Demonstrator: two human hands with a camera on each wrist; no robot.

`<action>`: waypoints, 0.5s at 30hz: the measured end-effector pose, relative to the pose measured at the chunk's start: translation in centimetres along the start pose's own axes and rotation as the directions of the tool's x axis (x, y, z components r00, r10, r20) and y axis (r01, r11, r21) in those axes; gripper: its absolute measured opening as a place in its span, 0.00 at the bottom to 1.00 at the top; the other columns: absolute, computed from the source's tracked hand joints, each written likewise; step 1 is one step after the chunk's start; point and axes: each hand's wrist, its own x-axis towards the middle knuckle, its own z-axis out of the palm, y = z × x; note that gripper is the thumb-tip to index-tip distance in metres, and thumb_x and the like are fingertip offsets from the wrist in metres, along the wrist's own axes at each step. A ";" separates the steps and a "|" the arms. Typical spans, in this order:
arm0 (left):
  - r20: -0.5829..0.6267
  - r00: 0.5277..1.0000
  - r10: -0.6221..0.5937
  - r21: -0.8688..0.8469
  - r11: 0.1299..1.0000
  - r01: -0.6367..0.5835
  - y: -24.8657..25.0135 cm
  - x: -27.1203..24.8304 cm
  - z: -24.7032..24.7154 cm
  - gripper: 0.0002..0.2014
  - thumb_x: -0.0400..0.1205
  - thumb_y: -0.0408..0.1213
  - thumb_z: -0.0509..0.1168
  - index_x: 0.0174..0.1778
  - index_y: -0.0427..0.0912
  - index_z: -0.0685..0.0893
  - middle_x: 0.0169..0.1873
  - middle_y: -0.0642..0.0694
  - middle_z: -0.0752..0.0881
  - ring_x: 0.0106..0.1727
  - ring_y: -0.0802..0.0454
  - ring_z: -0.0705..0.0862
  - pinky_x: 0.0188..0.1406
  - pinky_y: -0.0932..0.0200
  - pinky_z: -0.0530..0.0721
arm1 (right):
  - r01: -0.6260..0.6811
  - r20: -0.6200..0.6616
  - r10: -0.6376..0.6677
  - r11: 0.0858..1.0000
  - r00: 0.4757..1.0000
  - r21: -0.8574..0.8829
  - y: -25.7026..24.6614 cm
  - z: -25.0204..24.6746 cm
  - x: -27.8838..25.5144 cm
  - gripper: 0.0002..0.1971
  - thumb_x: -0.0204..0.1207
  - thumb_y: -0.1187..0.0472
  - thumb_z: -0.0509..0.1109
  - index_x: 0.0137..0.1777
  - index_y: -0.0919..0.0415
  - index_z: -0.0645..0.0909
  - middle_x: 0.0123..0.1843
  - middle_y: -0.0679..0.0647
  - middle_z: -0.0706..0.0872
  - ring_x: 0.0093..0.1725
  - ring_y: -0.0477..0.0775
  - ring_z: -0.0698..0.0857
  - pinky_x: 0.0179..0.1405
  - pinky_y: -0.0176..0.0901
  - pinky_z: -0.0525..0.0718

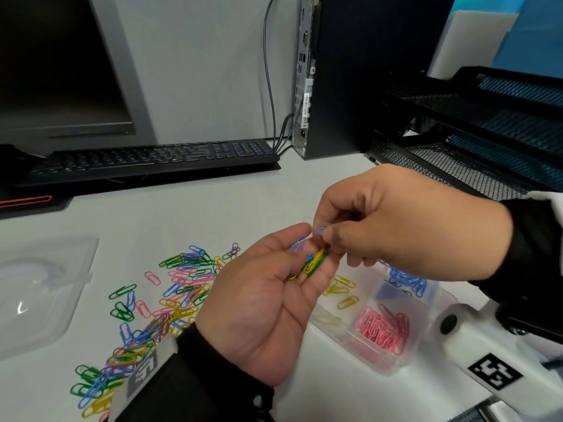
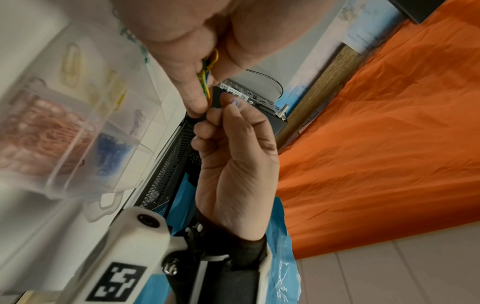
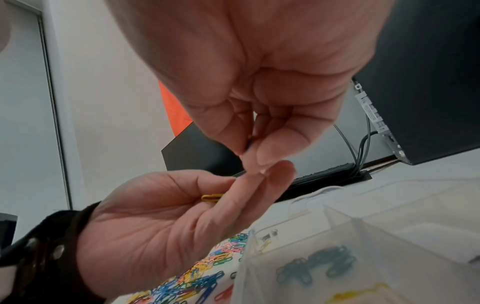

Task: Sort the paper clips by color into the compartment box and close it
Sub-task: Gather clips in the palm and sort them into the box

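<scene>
Black sleeves point(image 1: 536, 254), white marker-tagged wrist mounts point(image 1: 475, 354).

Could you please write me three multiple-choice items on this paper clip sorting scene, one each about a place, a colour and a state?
1. Where does the clear lid lie?
A. on the compartment box
B. on the desk, left of the loose paper clips
C. on the keyboard

2. What colour is the paper clip that the right hand pinches?
A. blue
B. pink
C. green

3. In what state is the compartment box?
A. closed
B. open and holding no clips
C. open, with pink clips, blue clips and yellow clips in separate compartments

Answers: 1 B, the lid lies flat on the desk beside the loose paper clips. 2 A, a blue loop shows at the fingertips. 3 C, the pink clips, blue clips and yellow clips lie uncovered.
</scene>
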 end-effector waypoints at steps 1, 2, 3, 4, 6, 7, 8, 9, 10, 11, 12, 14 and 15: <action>0.003 1.000 0.004 0.003 1.000 -0.004 0.0 0.0 0.1 0.17 0.81 0.16 0.51 0.64 0.23 0.78 0.52 0.25 0.87 0.52 0.38 0.90 0.49 0.49 0.89 | 0.016 -0.008 -0.017 1.000 1.000 -0.021 0.1 0.0 0.0 0.09 0.72 0.65 0.69 0.45 0.51 0.88 0.30 0.50 0.88 0.29 0.49 0.85 0.31 0.43 0.84; 0.003 1.000 0.006 0.007 1.000 -0.006 0.0 0.0 0.1 0.17 0.82 0.16 0.51 0.63 0.24 0.79 0.51 0.25 0.88 0.50 0.38 0.91 0.49 0.49 0.89 | 0.040 -0.013 -0.041 0.998 0.999 -0.055 0.1 0.0 0.0 0.10 0.72 0.65 0.69 0.46 0.49 0.87 0.30 0.47 0.87 0.28 0.45 0.83 0.30 0.41 0.81; 0.001 1.000 0.009 0.012 1.000 -0.009 0.0 0.0 0.1 0.17 0.81 0.16 0.51 0.63 0.24 0.79 0.51 0.25 0.88 0.50 0.38 0.91 0.49 0.49 0.89 | 0.074 -0.011 -0.076 0.990 0.997 -0.118 0.0 0.1 -0.1 0.11 0.72 0.64 0.68 0.47 0.48 0.86 0.30 0.44 0.86 0.29 0.44 0.81 0.30 0.39 0.80; -0.005 1.000 0.010 0.016 1.000 -0.010 0.0 0.0 0.1 0.17 0.81 0.17 0.52 0.63 0.23 0.79 0.53 0.25 0.87 0.52 0.37 0.90 0.48 0.48 0.89 | 0.118 0.000 -0.120 0.970 0.993 -0.211 -0.1 0.1 -0.2 0.10 0.73 0.63 0.67 0.47 0.47 0.86 0.32 0.42 0.85 0.32 0.43 0.81 0.33 0.38 0.79; -0.024 1.000 0.012 0.014 1.000 -0.011 0.2 0.1 -0.1 0.18 0.81 0.17 0.52 0.65 0.24 0.79 0.58 0.23 0.85 0.59 0.34 0.87 0.48 0.46 0.90 | 0.195 0.031 -0.200 0.893 0.979 -0.405 -0.4 0.4 -0.3 0.09 0.74 0.59 0.65 0.46 0.47 0.86 0.39 0.42 0.85 0.40 0.44 0.82 0.42 0.42 0.80; -0.032 0.999 0.012 0.011 1.000 -0.011 0.2 0.1 -0.1 0.19 0.80 0.17 0.52 0.65 0.24 0.78 0.59 0.23 0.84 0.61 0.33 0.86 0.48 0.44 0.89 | 0.211 0.046 -0.215 0.856 0.975 -0.472 -0.6 0.5 -0.2 0.08 0.75 0.58 0.66 0.48 0.47 0.86 0.42 0.42 0.85 0.44 0.46 0.82 0.45 0.45 0.80; -0.037 0.999 0.012 0.011 1.000 -0.011 0.3 0.1 -0.1 0.19 0.80 0.17 0.52 0.65 0.24 0.78 0.59 0.23 0.84 0.61 0.33 0.85 0.49 0.43 0.89 | 0.218 0.059 -0.219 0.828 0.974 -0.516 -0.7 0.7 -0.2 0.08 0.77 0.56 0.66 0.50 0.47 0.86 0.44 0.43 0.84 0.47 0.48 0.83 0.47 0.47 0.80; -0.041 0.999 0.012 0.014 1.000 -0.012 0.4 0.1 -0.1 0.19 0.81 0.17 0.52 0.66 0.25 0.78 0.59 0.23 0.83 0.62 0.33 0.85 0.50 0.42 0.88 | 0.221 0.071 -0.218 0.810 0.973 -0.543 -0.8 0.7 -0.1 0.09 0.77 0.55 0.66 0.52 0.46 0.86 0.46 0.44 0.84 0.49 0.50 0.83 0.49 0.47 0.80; -0.042 0.999 0.013 0.017 1.000 -0.013 0.5 0.1 0.0 0.19 0.81 0.17 0.52 0.66 0.25 0.78 0.59 0.23 0.83 0.61 0.33 0.85 0.50 0.41 0.88 | 0.228 0.083 -0.220 0.796 0.972 -0.560 -0.9 0.8 -0.1 0.09 0.77 0.54 0.65 0.53 0.46 0.86 0.47 0.45 0.84 0.50 0.51 0.83 0.50 0.48 0.80; -0.043 0.999 0.015 0.017 1.000 -0.014 0.5 0.1 -0.1 0.19 0.81 0.18 0.52 0.66 0.25 0.78 0.59 0.23 0.84 0.61 0.33 0.85 0.50 0.41 0.87 | 0.238 0.096 -0.224 0.784 0.970 -0.574 -1.0 0.8 -0.1 0.10 0.77 0.53 0.65 0.53 0.46 0.86 0.47 0.45 0.83 0.50 0.51 0.83 0.50 0.49 0.80; -0.043 0.999 0.016 0.016 1.000 -0.015 0.6 0.2 0.0 0.19 0.82 0.18 0.51 0.66 0.25 0.78 0.59 0.23 0.84 0.61 0.33 0.85 0.50 0.40 0.87 | 0.250 0.110 -0.230 0.771 0.967 -0.586 -1.1 0.7 -0.1 0.10 0.77 0.53 0.64 0.52 0.46 0.86 0.46 0.45 0.83 0.48 0.51 0.83 0.48 0.49 0.81; -0.045 0.999 0.016 0.006 1.000 -0.016 0.6 0.2 0.0 0.19 0.82 0.18 0.51 0.66 0.26 0.78 0.59 0.24 0.84 0.60 0.34 0.86 0.50 0.41 0.87 | 0.263 0.135 -0.228 0.748 0.964 -0.610 -1.3 0.7 0.0 0.10 0.75 0.52 0.62 0.48 0.48 0.85 0.43 0.45 0.82 0.45 0.52 0.83 0.44 0.49 0.81; -0.049 0.999 0.016 0.001 1.000 -0.016 0.6 0.2 0.0 0.19 0.82 0.18 0.51 0.66 0.26 0.78 0.58 0.24 0.85 0.59 0.34 0.87 0.49 0.41 0.88 | 0.266 0.148 -0.223 0.739 0.964 -0.619 -1.3 0.7 0.1 0.11 0.74 0.52 0.60 0.46 0.48 0.84 0.42 0.45 0.81 0.43 0.53 0.83 0.42 0.50 0.81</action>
